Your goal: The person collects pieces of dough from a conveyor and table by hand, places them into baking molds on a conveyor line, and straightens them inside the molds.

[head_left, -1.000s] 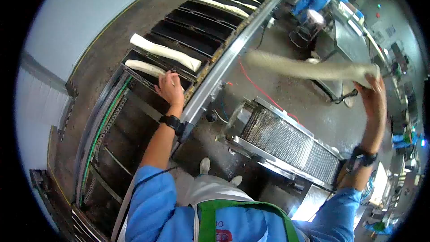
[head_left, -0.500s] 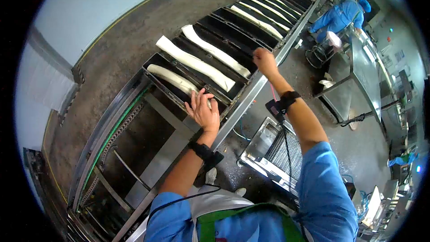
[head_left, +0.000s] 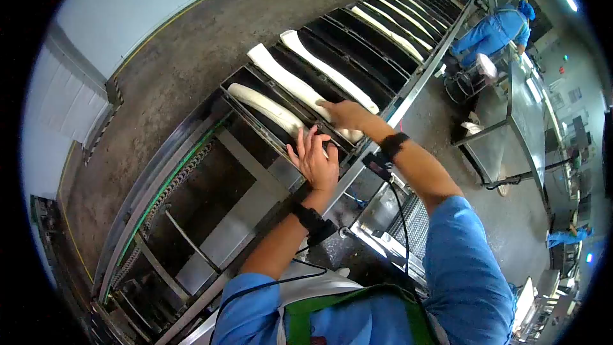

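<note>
My left hand (head_left: 316, 163) is open, fingers spread, over the near end of a long white dough strip (head_left: 263, 103) in the nearest black tray. Its fingertips seem to touch the strip. Over the near part of a second dough strip (head_left: 281, 75), in the tray beside it, lies my right hand (head_left: 350, 117), fingers pointing left. Its fingers are partly hidden, so I cannot tell whether they grip the strip. A third dough strip (head_left: 332, 73) rests just beyond that hand. All three strips lie lengthwise across the conveyor.
The conveyor (head_left: 415, 83) runs away to the upper right, with several more strips in its black trays. Below left, its frame curves past a chain (head_left: 150, 223). A metal mesh rack (head_left: 412, 223) is beside me. Another person (head_left: 495, 32) works near a steel table (head_left: 527, 108).
My right hand has moved left and down from above the tray edge onto the second strip. My left hand stays at the nearest strip's end. The view has shifted slightly.
</note>
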Tool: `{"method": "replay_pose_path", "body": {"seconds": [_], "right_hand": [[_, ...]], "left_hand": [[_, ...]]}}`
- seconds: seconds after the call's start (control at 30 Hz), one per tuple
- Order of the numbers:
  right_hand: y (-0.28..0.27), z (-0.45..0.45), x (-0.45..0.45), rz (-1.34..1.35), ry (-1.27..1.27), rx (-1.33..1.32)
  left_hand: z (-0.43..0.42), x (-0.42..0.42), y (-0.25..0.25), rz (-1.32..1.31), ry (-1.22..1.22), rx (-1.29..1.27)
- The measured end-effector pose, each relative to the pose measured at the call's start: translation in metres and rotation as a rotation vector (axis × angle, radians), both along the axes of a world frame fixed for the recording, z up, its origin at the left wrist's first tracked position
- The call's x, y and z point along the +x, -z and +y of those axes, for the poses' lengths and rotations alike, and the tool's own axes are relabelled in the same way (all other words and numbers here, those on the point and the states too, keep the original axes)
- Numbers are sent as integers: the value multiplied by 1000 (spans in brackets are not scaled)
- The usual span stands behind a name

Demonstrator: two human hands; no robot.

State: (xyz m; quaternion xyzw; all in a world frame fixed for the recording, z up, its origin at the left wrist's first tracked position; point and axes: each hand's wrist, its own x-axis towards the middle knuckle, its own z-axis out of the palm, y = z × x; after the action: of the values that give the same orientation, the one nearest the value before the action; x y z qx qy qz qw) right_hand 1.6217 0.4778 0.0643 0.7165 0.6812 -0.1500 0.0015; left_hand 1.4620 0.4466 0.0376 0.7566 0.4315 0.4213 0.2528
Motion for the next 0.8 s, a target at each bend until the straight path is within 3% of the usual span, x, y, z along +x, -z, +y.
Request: {"method": "replay_pose_path", "body": {"seconds": [0.03,0.17,0.2,0.23,0.3,0.33,0.37,0.43,0.53,0.63,0.8], "right_hand": [[-12,-4,5,143,-9,-118],[15,-2,18,105,-85,94],[-12,-6,-8,33,107,-40],[28,0,-2,-54,168,110],[6,-8,5,164,29,160],[17,-3,20,241,45,380],[-7,-7,19,152,153,581],[7,2,56,51,351,523],[16,0,84,124,520,54],[24,-1,98,253,397,22],[-5,-2,97,18,272,59]], "left_hand": [[1,0,1,-1,4,2],[-1,4,-2,11,9,-1],[-1,5,0,22,4,7],[-1,5,4,44,4,14],[-1,5,4,41,5,19],[-2,5,5,41,11,43],[-3,6,5,59,0,46],[-3,6,2,71,6,49],[-4,7,3,51,-8,36],[-3,6,1,93,-18,44],[-3,5,0,108,-39,63]]}}
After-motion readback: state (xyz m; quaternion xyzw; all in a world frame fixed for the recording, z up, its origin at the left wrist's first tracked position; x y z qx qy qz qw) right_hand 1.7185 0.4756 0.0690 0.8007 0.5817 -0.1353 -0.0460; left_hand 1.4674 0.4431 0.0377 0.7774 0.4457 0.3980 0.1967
